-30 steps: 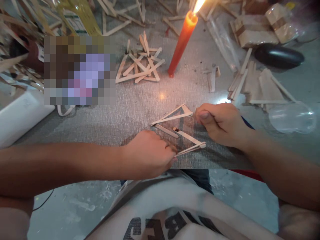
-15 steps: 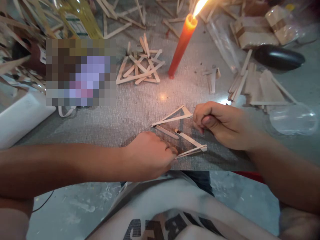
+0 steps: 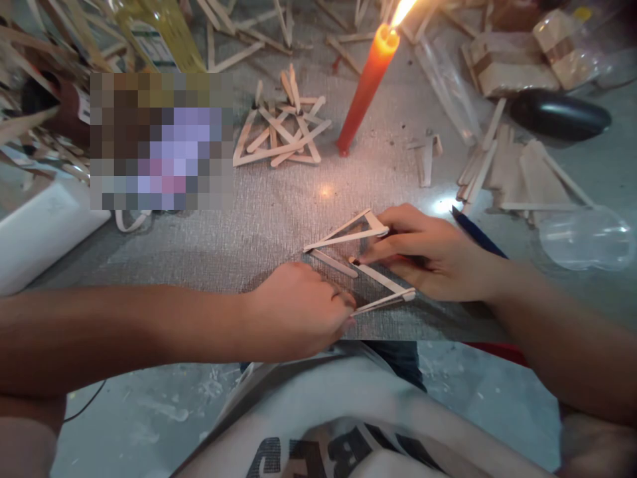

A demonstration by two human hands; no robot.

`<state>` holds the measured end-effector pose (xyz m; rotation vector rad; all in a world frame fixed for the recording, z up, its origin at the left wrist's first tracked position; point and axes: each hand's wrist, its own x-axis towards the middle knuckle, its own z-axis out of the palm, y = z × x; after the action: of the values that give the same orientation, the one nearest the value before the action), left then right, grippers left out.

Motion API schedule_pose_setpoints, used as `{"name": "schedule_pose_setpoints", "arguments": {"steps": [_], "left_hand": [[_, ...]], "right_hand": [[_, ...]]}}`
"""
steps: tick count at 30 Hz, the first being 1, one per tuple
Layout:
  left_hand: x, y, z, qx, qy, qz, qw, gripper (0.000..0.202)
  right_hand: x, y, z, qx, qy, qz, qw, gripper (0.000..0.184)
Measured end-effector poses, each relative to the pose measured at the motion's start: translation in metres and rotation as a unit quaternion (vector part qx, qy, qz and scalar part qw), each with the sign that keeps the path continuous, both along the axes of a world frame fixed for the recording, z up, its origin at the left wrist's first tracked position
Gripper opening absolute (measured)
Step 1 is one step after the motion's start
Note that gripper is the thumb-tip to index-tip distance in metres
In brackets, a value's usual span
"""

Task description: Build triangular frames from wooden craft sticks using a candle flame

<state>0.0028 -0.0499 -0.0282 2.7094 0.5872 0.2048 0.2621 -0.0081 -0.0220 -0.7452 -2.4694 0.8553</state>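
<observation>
right hand leftward, sticks partly hidden

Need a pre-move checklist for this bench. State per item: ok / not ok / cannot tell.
1. Left hand gripping the near stick frame: ok, fingers closed at its end.
2. Right hand gripping the far stick frame: cannot tell, fingers beside its corner, contact unclear.
3. Candle lit: ok, flame at its top.
4. Hands clear of flame: ok, both well apart from it.
5. Charred stick tip cool: cannot tell, blackened, no flame showing on it.
6. Blue pointed tool fully in sight: not ok, partly hidden behind the right forearm.
</observation>
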Motion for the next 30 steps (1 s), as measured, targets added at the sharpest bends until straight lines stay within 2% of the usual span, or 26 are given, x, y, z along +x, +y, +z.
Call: {"name": "schedule_pose_setpoints", "arguments": {"steps": [9, 13, 16, 20, 24, 30], "left_hand": [[0.0002, 0.0002, 0.002, -0.008, 0.011, 0.001, 1.0, 0.025], [-0.0008, -0.0005, 0.0, 0.008, -0.008, -0.004, 1.0, 0.025], [-0.0009, -0.0007, 0.0002, 0.013, -0.007, -0.003, 1.0, 0.027], [0.0006, 0.0, 0.0034, -0.009, 0.011, 0.007, 1.0, 0.028], [0.0015, 0.0005, 0.0045, -0.008, 0.021, 0.004, 1.0, 0.03], [0.0015, 0.0008, 0.0036, -0.007, 0.011, 0.008, 1.0, 0.029]], "right_hand": [[-0.0019, 0.0004, -0.0039, 0.024, 0.005, 0.019, 1.0, 0.035], [-0.0013, 0.0009, 0.0004, -0.03, 0.02, 0.009, 0.999, 0.034], [-0.0009, 0.0002, 0.0018, -0.091, 0.078, -0.013, 0.993, 0.028], [-0.0023, -0.0026, -0.0006, -0.112, 0.107, -0.064, 0.986, 0.019], [-0.0047, -0.0033, -0.0037, -0.08, 0.062, -0.076, 0.992, 0.006], [-0.0042, -0.0021, -0.0045, -0.018, -0.002, -0.054, 0.998, 0.013]]}}
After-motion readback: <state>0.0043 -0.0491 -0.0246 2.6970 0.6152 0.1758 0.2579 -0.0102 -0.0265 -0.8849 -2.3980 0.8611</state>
